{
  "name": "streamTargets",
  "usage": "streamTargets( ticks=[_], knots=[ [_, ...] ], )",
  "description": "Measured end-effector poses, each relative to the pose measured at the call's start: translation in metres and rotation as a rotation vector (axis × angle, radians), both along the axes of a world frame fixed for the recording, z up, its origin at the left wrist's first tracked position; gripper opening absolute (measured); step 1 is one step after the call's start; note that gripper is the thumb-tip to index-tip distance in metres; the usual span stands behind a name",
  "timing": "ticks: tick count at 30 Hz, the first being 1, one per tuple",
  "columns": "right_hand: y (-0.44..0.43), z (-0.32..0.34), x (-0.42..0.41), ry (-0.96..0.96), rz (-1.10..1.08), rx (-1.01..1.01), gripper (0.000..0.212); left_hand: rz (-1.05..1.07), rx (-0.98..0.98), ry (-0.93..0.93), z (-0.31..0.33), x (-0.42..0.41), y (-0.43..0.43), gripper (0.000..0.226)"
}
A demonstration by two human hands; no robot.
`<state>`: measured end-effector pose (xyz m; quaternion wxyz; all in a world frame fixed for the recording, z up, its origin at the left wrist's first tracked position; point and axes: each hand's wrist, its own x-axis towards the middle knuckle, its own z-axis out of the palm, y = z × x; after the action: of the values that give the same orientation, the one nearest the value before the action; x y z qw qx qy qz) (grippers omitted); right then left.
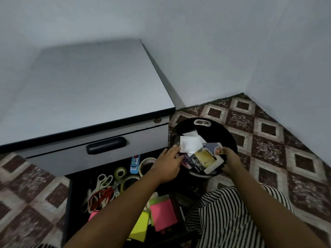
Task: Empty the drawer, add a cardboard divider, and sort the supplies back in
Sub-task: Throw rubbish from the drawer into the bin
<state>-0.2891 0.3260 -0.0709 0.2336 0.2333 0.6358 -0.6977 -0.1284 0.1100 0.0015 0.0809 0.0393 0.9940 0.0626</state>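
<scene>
Fingers [176,152] of our left hand [167,166] are touching the packet pile [190,144] on the black tray [230,140]; we cannot tell whether they are gripping. Our right hand [231,162] is pinching a card [220,151]. Piled loosely, the battery pack [198,162] is risking a slide off the near edge. The drawer [77,194] is holding scissors [104,183], tape [146,164] and sticky notes [163,214].

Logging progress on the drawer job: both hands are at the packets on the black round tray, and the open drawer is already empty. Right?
Not empty: the head view shows the open drawer still holding scissors, tape rolls and sticky notes. The rest stands: the left hand and right hand are at the packets on the black round tray.
</scene>
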Motion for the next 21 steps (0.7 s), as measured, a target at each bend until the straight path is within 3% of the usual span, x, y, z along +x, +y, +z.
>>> streamTargets(
  ticks=[4,8,11,17,21],
  knots=[
    [-0.044,0.055,0.053,0.157,0.132,0.257,0.006,0.113,0.085,0.015,-0.025,0.045,-0.025,0.045],
    [-0.085,0.070,0.109,0.508,0.282,0.439,0.024,0.346,0.209,-0.093,-0.054,0.088,-0.054,0.049],
    [-0.119,0.064,0.152,0.687,0.534,0.497,0.021,0.492,0.223,-0.054,-0.059,0.113,-0.067,0.057],
    [-0.183,0.032,0.192,0.852,1.002,0.604,0.032,0.682,0.204,-0.074,-0.068,0.140,-0.098,0.076],
    [-0.215,0.020,0.190,0.971,1.251,0.838,0.042,0.715,0.179,-0.085,-0.073,0.161,-0.118,0.077]
  ],
)
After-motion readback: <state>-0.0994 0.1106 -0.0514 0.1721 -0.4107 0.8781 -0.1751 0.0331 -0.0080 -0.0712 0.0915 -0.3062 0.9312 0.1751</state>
